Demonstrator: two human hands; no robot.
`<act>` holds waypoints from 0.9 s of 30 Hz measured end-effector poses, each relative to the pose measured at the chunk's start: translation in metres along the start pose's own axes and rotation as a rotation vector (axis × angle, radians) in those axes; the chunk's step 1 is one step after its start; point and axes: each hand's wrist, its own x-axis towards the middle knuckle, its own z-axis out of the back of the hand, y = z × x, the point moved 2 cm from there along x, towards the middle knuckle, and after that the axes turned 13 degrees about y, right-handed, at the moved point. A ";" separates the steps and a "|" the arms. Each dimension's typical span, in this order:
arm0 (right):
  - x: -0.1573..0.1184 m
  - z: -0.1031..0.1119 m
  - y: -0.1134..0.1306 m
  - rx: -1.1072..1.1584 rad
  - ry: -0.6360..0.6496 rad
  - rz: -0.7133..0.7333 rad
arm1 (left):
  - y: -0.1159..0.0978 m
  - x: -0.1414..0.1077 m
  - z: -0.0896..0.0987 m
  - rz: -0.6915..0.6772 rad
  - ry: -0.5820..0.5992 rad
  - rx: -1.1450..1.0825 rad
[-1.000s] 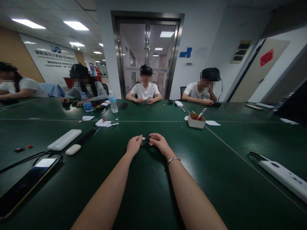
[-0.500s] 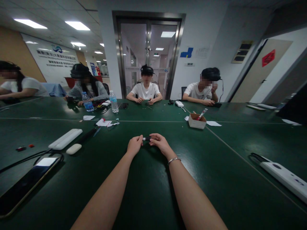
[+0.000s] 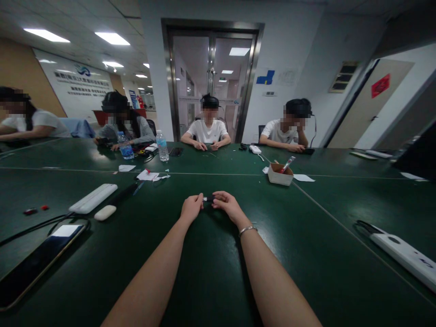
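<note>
Between my two hands, over the middle of the green table (image 3: 211, 254), is a small dark object (image 3: 208, 199) with a shiny metallic part at its left end. My left hand (image 3: 192, 208) is closed on the metallic end, fingertips pinched together. The fingers of my right hand (image 3: 227, 205) are closed on the dark end, and a silver bracelet (image 3: 248, 230) circles that wrist. What exactly the object is, I cannot make out.
To the left lie a phone (image 3: 41, 263), a white power strip (image 3: 93, 198), a white oval case (image 3: 105, 212) and cables. Ahead are a small box (image 3: 280, 175), bottles (image 3: 161, 146) and paper scraps. Another power strip (image 3: 405, 250) is at right. Several people sit across the table.
The view has shifted very slightly. Both my hands keep nearly the same pose on the small object. Across the table, the hand of the person at right has moved a little near the face.
</note>
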 end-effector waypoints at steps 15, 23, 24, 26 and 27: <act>0.000 0.002 -0.002 -0.004 0.002 0.014 | 0.000 0.000 0.000 0.020 0.036 -0.024; 0.000 0.000 -0.001 -0.018 -0.013 0.026 | 0.001 0.000 -0.001 0.026 0.024 -0.030; 0.000 0.000 -0.001 -0.019 -0.014 0.028 | 0.001 0.000 -0.002 0.028 0.020 -0.027; 0.000 0.001 -0.001 -0.023 -0.022 0.031 | 0.002 0.002 -0.004 0.035 0.005 -0.010; 0.000 0.002 -0.001 -0.026 -0.027 0.032 | 0.003 0.004 -0.005 0.041 -0.002 0.004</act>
